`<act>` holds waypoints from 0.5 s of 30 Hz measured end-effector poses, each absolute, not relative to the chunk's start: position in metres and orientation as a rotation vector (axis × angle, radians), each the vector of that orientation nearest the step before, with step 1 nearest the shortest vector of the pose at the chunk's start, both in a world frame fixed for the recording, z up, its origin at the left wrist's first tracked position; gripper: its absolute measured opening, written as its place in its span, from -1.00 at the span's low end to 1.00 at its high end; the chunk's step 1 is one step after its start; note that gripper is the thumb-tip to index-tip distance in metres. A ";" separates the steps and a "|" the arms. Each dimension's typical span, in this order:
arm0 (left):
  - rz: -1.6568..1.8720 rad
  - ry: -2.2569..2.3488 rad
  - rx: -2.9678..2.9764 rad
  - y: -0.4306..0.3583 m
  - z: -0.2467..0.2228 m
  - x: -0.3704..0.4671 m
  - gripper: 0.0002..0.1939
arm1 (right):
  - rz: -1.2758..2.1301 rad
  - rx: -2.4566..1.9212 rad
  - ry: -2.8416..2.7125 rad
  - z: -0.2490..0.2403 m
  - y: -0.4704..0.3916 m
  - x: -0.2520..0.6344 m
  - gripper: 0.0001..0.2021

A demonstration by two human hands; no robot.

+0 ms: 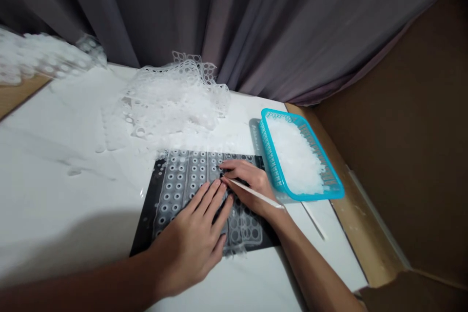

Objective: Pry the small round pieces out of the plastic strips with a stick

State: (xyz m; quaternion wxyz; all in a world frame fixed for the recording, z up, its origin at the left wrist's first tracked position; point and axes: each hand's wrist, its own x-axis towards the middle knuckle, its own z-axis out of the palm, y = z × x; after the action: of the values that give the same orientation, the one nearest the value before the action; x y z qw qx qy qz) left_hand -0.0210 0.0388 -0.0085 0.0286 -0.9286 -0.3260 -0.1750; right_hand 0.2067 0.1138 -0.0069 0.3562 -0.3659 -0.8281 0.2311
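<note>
A clear sheet (175,187) with rows of small rings lies on a black board (143,236) on the table. My left hand (192,241) rests flat on the sheet, fingers stretched out towards the right hand. My right hand (254,183) is closed around a thin white stick (261,197), whose tip points at the sheet close to my left fingertips. On the right part of the sheet, several holes stand open without ring centres. The exact contact of the stick's tip is hidden by my fingers.
A blue basket (310,132) full of small white translucent pieces stands to the right. Behind the board lies a heap of punched clear sheets (175,102); more clear sheets (47,58) are at the far left. Another white stick (314,222) lies by the basket. A curtain (175,9) hangs behind.
</note>
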 end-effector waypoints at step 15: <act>-0.473 -0.980 -2.909 0.038 -0.007 -0.018 -0.26 | 0.412 -1.029 -2.363 -0.004 0.113 0.206 -0.78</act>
State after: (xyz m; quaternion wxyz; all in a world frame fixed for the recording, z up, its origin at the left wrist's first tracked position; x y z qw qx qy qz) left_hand -0.0176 0.0384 -0.0075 0.0177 -0.9365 -0.3155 -0.1523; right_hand 0.2059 0.1128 -0.0038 0.2626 -0.3805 -0.8735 0.1525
